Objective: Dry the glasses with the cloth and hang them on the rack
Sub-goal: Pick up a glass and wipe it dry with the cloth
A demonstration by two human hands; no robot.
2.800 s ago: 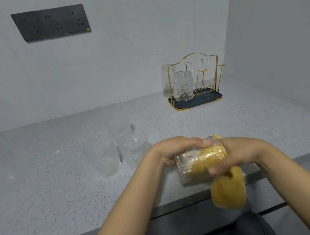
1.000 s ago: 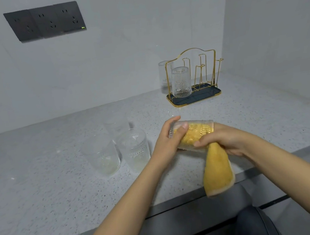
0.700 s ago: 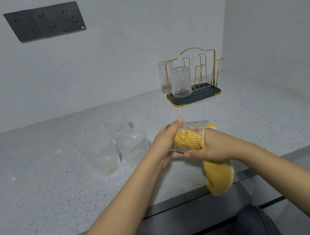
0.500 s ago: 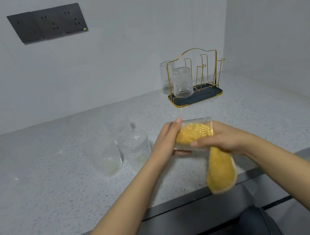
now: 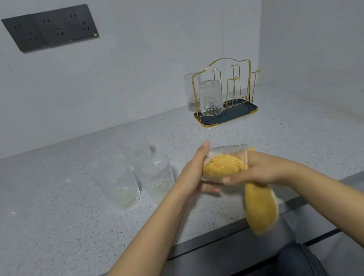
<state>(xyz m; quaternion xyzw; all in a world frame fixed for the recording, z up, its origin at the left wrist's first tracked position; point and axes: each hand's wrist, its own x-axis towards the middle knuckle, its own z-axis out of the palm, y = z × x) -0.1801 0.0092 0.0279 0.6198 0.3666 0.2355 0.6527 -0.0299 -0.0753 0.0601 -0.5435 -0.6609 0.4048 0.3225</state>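
Note:
A clear patterned glass lies on its side in the air above the counter's front edge, between both hands. My left hand cups its base end, thumb up along the top. My right hand is at its mouth, pushing the yellow cloth inside the glass; the rest of the cloth hangs down below the hand. Three more glasses stand upright together on the counter to the left. The gold wire rack with a dark tray stands at the back right, one glass upside down on its front left peg.
A further glass stands behind the rack by the wall. The grey speckled counter meets walls at the back and right. A dark socket panel is on the back wall. A dark rounded object sits below the counter edge.
The glass and both hands have risen slightly and shifted as the right hand turns the cloth inside the glass. The rack and standing glasses have not moved.

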